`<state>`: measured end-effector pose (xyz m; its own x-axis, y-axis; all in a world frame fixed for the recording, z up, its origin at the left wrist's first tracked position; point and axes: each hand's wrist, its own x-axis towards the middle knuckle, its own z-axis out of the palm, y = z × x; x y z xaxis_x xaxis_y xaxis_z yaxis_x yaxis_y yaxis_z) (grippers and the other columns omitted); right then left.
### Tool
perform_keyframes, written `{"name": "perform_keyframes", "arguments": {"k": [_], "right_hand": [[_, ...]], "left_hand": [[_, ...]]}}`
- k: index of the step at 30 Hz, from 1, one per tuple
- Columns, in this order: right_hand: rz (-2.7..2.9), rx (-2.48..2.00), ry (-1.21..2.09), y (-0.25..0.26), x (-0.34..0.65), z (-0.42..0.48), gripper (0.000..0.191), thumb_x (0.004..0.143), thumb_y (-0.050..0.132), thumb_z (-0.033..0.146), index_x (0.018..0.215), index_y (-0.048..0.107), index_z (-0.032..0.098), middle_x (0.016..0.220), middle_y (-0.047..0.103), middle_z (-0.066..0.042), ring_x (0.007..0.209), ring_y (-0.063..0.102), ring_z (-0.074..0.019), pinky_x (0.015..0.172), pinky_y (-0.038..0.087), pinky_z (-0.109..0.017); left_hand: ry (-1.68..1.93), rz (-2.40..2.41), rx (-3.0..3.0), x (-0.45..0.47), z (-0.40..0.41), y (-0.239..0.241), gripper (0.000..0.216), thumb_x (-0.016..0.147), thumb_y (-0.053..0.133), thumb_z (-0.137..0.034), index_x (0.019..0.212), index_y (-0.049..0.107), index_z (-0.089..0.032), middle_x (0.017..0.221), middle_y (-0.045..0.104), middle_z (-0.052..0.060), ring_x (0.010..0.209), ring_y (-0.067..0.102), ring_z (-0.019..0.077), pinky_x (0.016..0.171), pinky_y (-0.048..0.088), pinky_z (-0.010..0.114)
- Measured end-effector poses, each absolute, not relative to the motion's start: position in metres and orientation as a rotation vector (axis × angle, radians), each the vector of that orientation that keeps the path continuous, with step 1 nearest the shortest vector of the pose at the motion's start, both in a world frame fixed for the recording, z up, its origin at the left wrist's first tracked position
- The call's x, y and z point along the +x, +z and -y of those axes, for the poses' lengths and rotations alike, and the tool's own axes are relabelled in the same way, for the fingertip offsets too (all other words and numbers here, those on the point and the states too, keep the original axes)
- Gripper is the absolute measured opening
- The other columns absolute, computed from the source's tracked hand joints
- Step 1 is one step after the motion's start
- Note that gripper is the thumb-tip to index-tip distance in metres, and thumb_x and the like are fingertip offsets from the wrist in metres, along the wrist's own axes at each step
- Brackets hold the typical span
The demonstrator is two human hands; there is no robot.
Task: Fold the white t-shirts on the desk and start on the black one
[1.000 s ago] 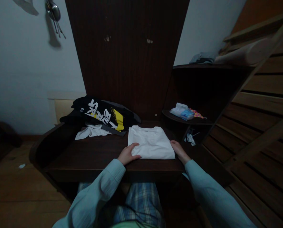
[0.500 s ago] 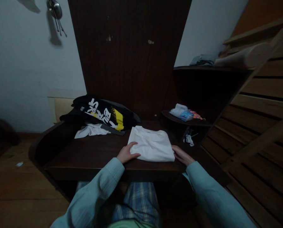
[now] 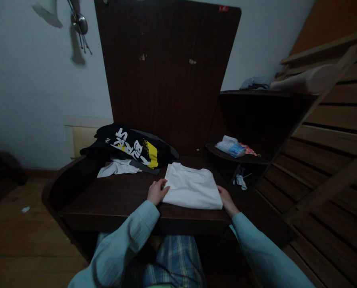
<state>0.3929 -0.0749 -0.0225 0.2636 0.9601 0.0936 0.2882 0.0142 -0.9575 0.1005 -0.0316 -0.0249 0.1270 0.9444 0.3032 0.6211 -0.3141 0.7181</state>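
Note:
A white T-shirt (image 3: pixel 193 187), folded into a neat rectangle, lies flat on the dark wooden desk (image 3: pixel 106 202) near its front edge. My left hand (image 3: pixel 158 192) holds the shirt's left edge, with the thumb and fingers closed on the cloth. At the right edge, my right hand (image 3: pixel 226 201) grips the side of the shirt, its fingertips partly hidden behind the fabric. To the left sits a heap of clothes: a black garment (image 3: pixel 136 146) with white lettering and a yellow patch, and a crumpled white and grey garment (image 3: pixel 120 167) in front of it.
On the right, a small corner shelf (image 3: pixel 241 159) bears a plastic tissue pack (image 3: pixel 230 146) and something pink patterned. Wooden slats (image 3: pixel 331 138) lean beyond it, with a pale roll (image 3: pixel 310 79) above. A tall dark panel (image 3: pixel 166 80) rises behind the desk.
My left hand has shifted from resting over the shirt's front left corner to its left edge. My right hand stays at the right edge. The view has tilted up slightly.

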Motion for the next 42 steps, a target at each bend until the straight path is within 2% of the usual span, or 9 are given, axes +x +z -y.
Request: {"name": "perform_keyframes", "arguments": {"k": [3,9,15,21,27,31,34,38,42], "right_hand": [[1.195,-1.525,0.746,-0.026,0.396,0.073,0.027,0.047,0.065,0.043,0.059,0.063,0.019,0.064,0.067,-0.004,0.073,0.060,-0.0253,0.070,0.046,-0.037],[1.290,-1.468,0.944,-0.024,0.395,0.079,0.033,0.052,0.061,0.047,0.059,0.064,0.014,0.062,0.066,-0.006,0.069,0.061,-0.0242,0.069,0.046,-0.036],[1.331,-1.627,0.576,-0.032,0.397,0.075,0.035,0.052,0.059,0.045,0.073,0.057,0.017,0.072,0.065,-0.006,0.066,0.059,-0.0207,0.065,0.046,-0.034],[1.283,-1.620,0.320,-0.026,0.399,0.084,0.050,0.056,0.056,0.043,0.097,0.049,0.016,0.102,0.055,-0.012,0.072,0.060,-0.0175,0.068,0.048,-0.033],[1.319,-1.631,0.473,-0.016,0.387,0.103,0.049,0.066,0.051,0.047,0.105,0.049,0.017,0.082,0.064,-0.007,0.078,0.061,-0.0209,0.073,0.047,-0.035],[1.458,-1.550,0.494,-0.023,0.384,0.096,0.043,0.067,0.050,0.034,0.106,0.054,0.018,0.104,0.062,-0.009,0.093,0.059,-0.0207,0.081,0.045,-0.034],[1.589,-1.680,0.359,-0.025,0.382,0.092,0.037,0.072,0.042,0.026,0.104,0.059,0.017,0.104,0.061,-0.009,0.099,0.057,-0.0196,0.087,0.042,-0.031],[1.708,-2.043,0.106,-0.025,0.375,0.101,0.040,0.080,0.034,0.024,0.113,0.056,0.015,0.102,0.059,-0.012,0.089,0.060,-0.0197,0.080,0.044,-0.030],[1.799,-2.197,-0.024,-0.026,0.375,0.098,0.042,0.086,0.027,0.029,0.120,0.050,0.023,0.122,0.049,-0.009,0.085,0.062,-0.0196,0.075,0.047,-0.032]], "left_hand": [[1.039,-1.517,2.038,0.101,0.031,-0.025,0.016,0.068,0.059,-0.031,0.077,0.062,-0.018,0.075,0.062,0.005,0.076,0.052,0.0205,0.069,0.038,0.030],[0.855,-1.710,2.076,0.110,0.028,-0.022,0.022,0.072,0.056,-0.038,0.073,0.059,-0.016,0.076,0.060,0.005,0.077,0.053,0.0190,0.068,0.036,0.027],[0.796,-1.802,2.044,0.112,0.025,-0.021,0.018,0.080,0.046,-0.032,0.074,0.054,-0.017,0.071,0.059,0.003,0.076,0.055,0.0170,0.065,0.035,0.025],[0.995,-1.764,1.929,0.110,0.024,-0.026,0.015,0.074,0.053,-0.026,0.087,0.052,-0.018,0.071,0.060,0.000,0.075,0.056,0.0152,0.068,0.038,0.025],[1.176,-1.467,1.912,0.109,0.024,-0.029,0.038,0.071,0.054,-0.022,0.108,0.051,-0.016,0.076,0.061,0.001,0.072,0.056,0.0141,0.070,0.042,0.026],[1.200,-1.198,1.987,0.108,0.023,-0.031,0.024,0.073,0.046,-0.014,0.089,0.064,-0.017,0.083,0.063,0.003,0.082,0.057,0.0140,0.078,0.043,0.025],[1.166,-1.194,2.040,0.108,0.024,-0.031,0.028,0.072,0.040,-0.007,0.076,0.066,-0.017,0.084,0.063,0.004,0.083,0.057,0.0136,0.080,0.043,0.025],[1.000,-1.396,2.158,0.112,0.033,-0.026,0.029,0.073,0.040,-0.009,0.087,0.064,-0.017,0.090,0.062,0.006,0.087,0.056,0.0160,0.082,0.043,0.028],[0.771,-1.490,2.386,0.116,0.047,-0.022,0.036,0.078,0.043,-0.024,0.112,0.053,-0.017,0.110,0.057,0.009,0.106,0.048,0.0233,0.089,0.038,0.037]]}}
